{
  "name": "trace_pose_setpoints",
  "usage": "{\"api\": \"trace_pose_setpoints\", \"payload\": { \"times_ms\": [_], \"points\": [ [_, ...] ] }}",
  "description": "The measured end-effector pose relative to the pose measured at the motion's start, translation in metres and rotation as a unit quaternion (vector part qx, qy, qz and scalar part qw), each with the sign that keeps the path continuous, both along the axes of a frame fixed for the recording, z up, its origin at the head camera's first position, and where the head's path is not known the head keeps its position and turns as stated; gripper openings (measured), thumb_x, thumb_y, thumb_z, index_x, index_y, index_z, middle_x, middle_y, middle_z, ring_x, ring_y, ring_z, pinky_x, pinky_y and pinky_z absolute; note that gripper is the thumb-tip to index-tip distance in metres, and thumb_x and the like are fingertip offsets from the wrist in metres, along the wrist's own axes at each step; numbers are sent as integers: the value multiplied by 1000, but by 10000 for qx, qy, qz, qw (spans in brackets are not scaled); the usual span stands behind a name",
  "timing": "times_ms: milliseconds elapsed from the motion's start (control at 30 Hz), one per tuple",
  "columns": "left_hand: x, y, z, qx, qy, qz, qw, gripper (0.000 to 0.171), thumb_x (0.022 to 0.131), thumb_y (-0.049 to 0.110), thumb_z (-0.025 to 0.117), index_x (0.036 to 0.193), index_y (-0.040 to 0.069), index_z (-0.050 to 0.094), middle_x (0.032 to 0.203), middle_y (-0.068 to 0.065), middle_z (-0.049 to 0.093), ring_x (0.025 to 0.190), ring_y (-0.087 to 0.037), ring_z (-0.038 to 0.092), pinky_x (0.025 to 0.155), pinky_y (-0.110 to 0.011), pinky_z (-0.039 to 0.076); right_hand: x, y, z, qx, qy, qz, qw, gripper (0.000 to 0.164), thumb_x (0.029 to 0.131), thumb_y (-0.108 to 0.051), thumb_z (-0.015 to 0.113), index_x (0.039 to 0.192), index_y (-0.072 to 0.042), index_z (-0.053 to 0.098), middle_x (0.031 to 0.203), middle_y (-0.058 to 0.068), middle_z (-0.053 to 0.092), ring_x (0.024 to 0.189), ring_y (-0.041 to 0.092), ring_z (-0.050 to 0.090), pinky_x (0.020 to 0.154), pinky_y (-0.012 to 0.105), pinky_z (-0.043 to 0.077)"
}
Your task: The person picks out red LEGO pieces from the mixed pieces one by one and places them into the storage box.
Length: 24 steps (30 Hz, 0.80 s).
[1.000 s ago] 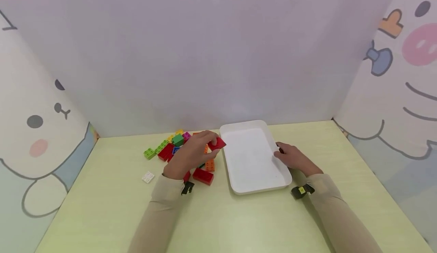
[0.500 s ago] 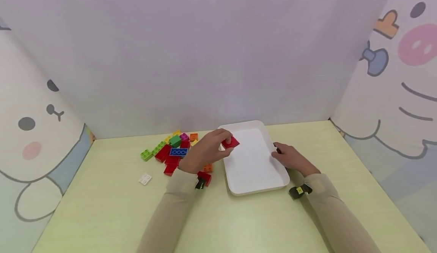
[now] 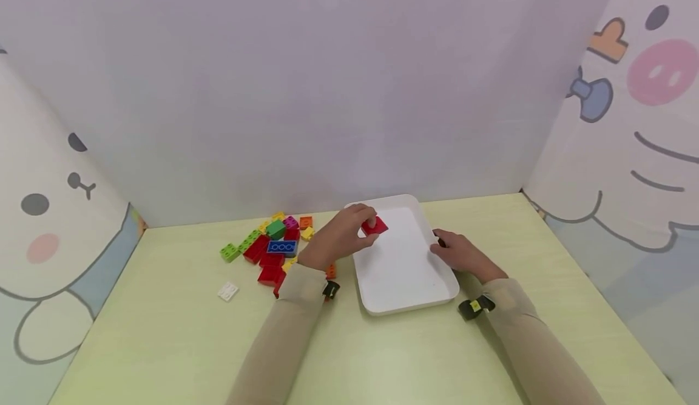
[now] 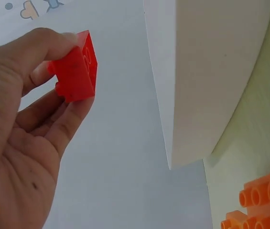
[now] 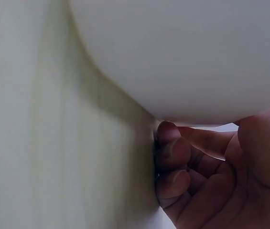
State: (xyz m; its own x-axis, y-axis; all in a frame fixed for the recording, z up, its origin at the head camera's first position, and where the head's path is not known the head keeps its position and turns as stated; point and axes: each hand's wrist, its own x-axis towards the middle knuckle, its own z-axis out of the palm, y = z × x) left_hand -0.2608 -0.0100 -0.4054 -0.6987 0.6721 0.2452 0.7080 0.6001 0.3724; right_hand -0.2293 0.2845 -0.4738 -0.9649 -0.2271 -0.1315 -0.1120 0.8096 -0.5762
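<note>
Brick (image 4: 75,76), red, studded, pinched in left grip (image 3: 341,235); right grip (image 3: 461,253) apparently holds smooth tray (image 3: 404,271).

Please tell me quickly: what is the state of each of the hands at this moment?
Left hand: closed, holding a red building brick between thumb and fingers.
Right hand: closed, holding the white tray at its edge.

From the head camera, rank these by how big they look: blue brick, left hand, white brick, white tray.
Largest to smallest:
1. White tray
2. Left hand
3. Blue brick
4. White brick
</note>
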Motion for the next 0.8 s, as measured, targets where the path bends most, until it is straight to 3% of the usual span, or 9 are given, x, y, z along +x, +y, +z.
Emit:
{"api": "trace_pose_setpoints", "payload": {
  "times_ms": [167,400,600,800],
  "points": [
    [-12,12,5,-220,-51,-182,9996,27,81,31,71,92,20,48,92,7,53,87,-13,50,70,-12,42,1,-1,1,-6,-34,-27,10000,47,97,-24,44,136,1,37,105,14,56,86,24,49,73,38,42],
    [-26,33,11,-399,-67,-282,9988,26,82,28,70,94,18,50,93,6,54,84,-9,47,69,-12,42,3,-1,2,-32,-41,-108,9999,46,97,-23,45,135,1,39,113,18,55,90,25,51,77,39,44],
    [-39,48,8,-351,-255,-174,9989,38,80,24,72,110,19,49,102,6,54,90,-8,47,73,-11,43,3,0,0,-97,-54,-100,9999,45,96,-24,46,134,0,40,108,15,56,89,24,50,77,39,44],
    [-52,65,6,-645,-410,-5,9971,35,80,18,71,109,19,50,101,6,52,90,-9,47,75,-16,44,1,0,-2,-118,-40,-93,9999,41,96,-25,46,130,-2,44,99,11,56,84,23,50,72,37,44]
  ]
}}
